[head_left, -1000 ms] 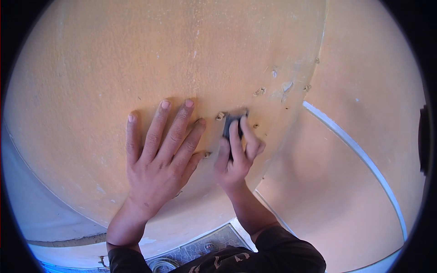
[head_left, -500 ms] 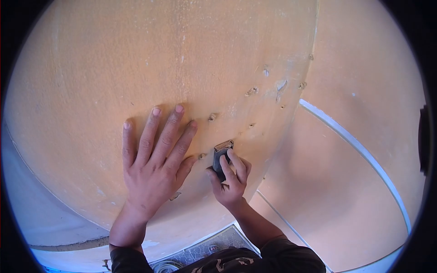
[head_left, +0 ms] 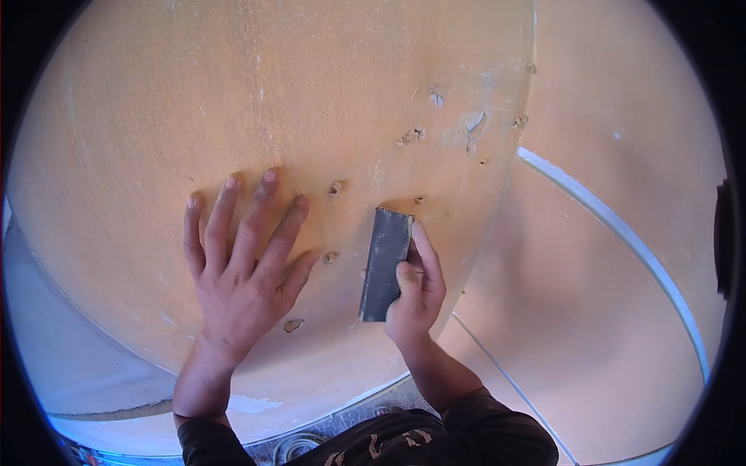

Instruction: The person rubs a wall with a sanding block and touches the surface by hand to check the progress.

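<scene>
My left hand (head_left: 245,268) lies flat with spread fingers on the tan, worn wall (head_left: 155,101). In my right hand (head_left: 418,291) is a sanding block (head_left: 386,264), wrapped in dark sandpaper, its broad face turned toward me. The thumb presses on its edge while the fingers curl behind its right side. A small hole (head_left: 331,257) shows between the two hands, and another hole (head_left: 336,188) sits above it. Higher to the right are a ragged gouge (head_left: 411,136) and a chipped pale patch (head_left: 475,124).
A pale raised strip (head_left: 614,221) curves down the right-hand wall panel (head_left: 544,326). Below my left wrist is a chipped spot (head_left: 293,325). Coiled hose or cable (head_left: 298,445) lies on the patterned floor at the bottom, near my dark shirt (head_left: 388,443).
My right hand has turned the sanding block from end-on to broad face toward me, shifting slightly right. My left hand appears a little further left, still flat on the wall. The view has shifted.
</scene>
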A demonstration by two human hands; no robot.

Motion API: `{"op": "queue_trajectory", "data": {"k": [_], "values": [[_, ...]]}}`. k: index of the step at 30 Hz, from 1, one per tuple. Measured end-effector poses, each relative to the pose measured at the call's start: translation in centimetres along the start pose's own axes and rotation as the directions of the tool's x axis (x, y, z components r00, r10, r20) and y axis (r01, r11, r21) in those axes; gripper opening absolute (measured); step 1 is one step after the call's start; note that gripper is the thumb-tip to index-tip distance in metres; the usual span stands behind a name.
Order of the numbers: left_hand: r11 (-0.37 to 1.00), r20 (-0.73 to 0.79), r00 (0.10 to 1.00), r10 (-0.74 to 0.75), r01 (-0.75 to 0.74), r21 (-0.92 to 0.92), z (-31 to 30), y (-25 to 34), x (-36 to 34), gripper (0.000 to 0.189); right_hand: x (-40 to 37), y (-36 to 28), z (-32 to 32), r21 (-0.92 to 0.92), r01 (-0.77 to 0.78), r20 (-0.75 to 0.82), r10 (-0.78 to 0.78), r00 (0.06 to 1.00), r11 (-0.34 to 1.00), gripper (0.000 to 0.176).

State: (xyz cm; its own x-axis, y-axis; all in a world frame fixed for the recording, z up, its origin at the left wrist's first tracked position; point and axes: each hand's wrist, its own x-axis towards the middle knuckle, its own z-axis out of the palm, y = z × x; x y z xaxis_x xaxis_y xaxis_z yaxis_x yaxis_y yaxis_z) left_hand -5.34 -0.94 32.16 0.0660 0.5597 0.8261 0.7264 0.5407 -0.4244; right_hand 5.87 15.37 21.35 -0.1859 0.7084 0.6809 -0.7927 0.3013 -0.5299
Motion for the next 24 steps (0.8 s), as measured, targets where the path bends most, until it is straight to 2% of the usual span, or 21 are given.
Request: {"op": "queue_trajectory", "data": {"k": [1,2,3,5,6,7,8,9,10,11,12,13,14,15,16,17,19,20,22,23,24], "values": [[1.0,0.006,1.0,0.001,-0.001,0.012,-0.3,-0.1,0.3,0.056,0.1,-0.6,0.1,0.279,-0.217,0.003,0.225,0.974,0.936,0.053],[1.0,0.015,1.0,0.019,-0.019,-0.01,-1.0,-0.2,0.8,0.053,0.4,-0.7,-0.8,0.325,-0.345,0.074,0.34,0.937,0.88,0.057],[0.999,0.025,0.999,0.037,-0.037,-0.034,-1.5,-0.3,1.3,0.05,0.6,-0.8,-1.2,0.334,-0.353,0.079,0.347,0.935,0.874,0.057],[0.996,0.034,0.997,0.07,-0.068,-0.055,-2.2,-0.6,2.4,0.048,0.6,-1.0,-1.6,0.547,-0.409,0.178,0.376,0.909,0.73,0.061],[0.992,0.033,0.994,0.099,-0.096,-0.087,-2.5,-0.7,2.7,0.045,0.5,-1.3,-1.6,0.556,-0.413,0.181,0.38,0.907,0.721,0.061],[0.992,0.042,0.994,0.102,-0.098,-0.074,-2.2,-0.4,2.3,0.045,0.2,-1.8,-1.5,0.488,-0.412,0.186,0.37,0.91,0.769,0.066],[0.977,-0.012,0.993,0.12,-0.12,-0.174,-1.4,-0.1,1.5,0.044,-0.1,-2.0,-1.5,0.418,-0.408,0.195,0.358,0.913,0.812,0.071],[0.952,-0.069,0.989,0.134,-0.148,-0.268,-1.4,0.2,1.4,0.044,-0.6,-1.9,-1.5,0.433,-0.412,0.203,0.358,0.911,0.802,0.071],[0.956,-0.064,0.988,0.141,-0.153,-0.252,-1.9,0.5,1.2,0.044,-1.4,-1.7,-1.5,0.383,-0.314,0.193,0.257,0.947,0.869,0.074],[0.884,-0.045,0.991,0.129,-0.135,-0.448,-2.6,1.4,1.1,0.043,-1.9,-1.5,-1.3,0.329,-0.207,0.183,0.153,0.971,0.921,0.076],[0.771,-0.017,0.993,0.119,-0.103,-0.629,-3.1,2.4,1.1,0.044,-2.3,-1.7,-0.9,0.383,-0.13,0.17,0.069,0.983,0.914,0.071],[0.771,-0.001,0.992,0.125,-0.098,-0.629,-3.4,3.5,0.9,0.044,-2.8,-1.8,-0.9,0.388,-0.141,0.162,0.083,0.983,0.911,0.071],[0.543,0.176,0.983,-0.043,0.171,-0.822,-3.4,4.6,0.4,0.043,-3.5,-2.1,-1.0,0.355,-0.175,0.213,0.102,0.972,0.919,0.069],[0.228,0.387,0.91,-0.151,0.413,-0.882,-3.3,5.3,-0.3,0.043,-4.2,-2.4,-1.1,0.319,-0.206,0.264,0.122,0.957,0.925,0.066],[0.139,0.397,0.904,-0.161,0.419,-0.897,-2.6,5.4,-1.1,0.043,-4.9,-2.6,-1.3,0.32,-0.214,0.258,0.133,0.957,0.923,0.066],[0.138,0.405,0.901,-0.156,0.426,-0.894,-2.3,5.7,-1.7,0.043,-5.5,-2.7,-1.5,0.328,-0.23,0.273,0.142,0.952,0.916,0.064],[-0.166,0.442,0.885,-0.146,0.418,-0.893,-1.7,6.2,-2.9,0.037,-6.9,-3.0,-1.8,0.337,-0.241,0.269,0.152,0.951,0.91,0.062],[-0.167,0.444,0.887,-0.129,0.422,-0.891,-1.2,6.2,-3.7,0.037,-7.5,-3.2,-1.8,0.333,-0.27,0.261,0.187,0.947,0.903,0.06],[-0.371,0.493,0.862,-0.122,0.421,-0.828,-0.3,6.3,-5.5,0.032,-8.8,-3.3,-1.9,0.327,-0.295,0.237,0.225,0.945,0.898,0.059],[-0.383,0.497,0.861,-0.109,0.425,-0.82,0.0,6.4,-6.2,0.032,-9.5,-3.1,-2.3,0.24,-0.325,0.266,0.26,0.928,0.915,0.059],[-0.459,0.531,0.836,-0.141,0.42,-0.783,0.2,6.6,-7.0,0.029,-9.7,-3.8,-2.2,0.143,-0.355,0.297,0.302,0.906,0.924,0.06]]}}
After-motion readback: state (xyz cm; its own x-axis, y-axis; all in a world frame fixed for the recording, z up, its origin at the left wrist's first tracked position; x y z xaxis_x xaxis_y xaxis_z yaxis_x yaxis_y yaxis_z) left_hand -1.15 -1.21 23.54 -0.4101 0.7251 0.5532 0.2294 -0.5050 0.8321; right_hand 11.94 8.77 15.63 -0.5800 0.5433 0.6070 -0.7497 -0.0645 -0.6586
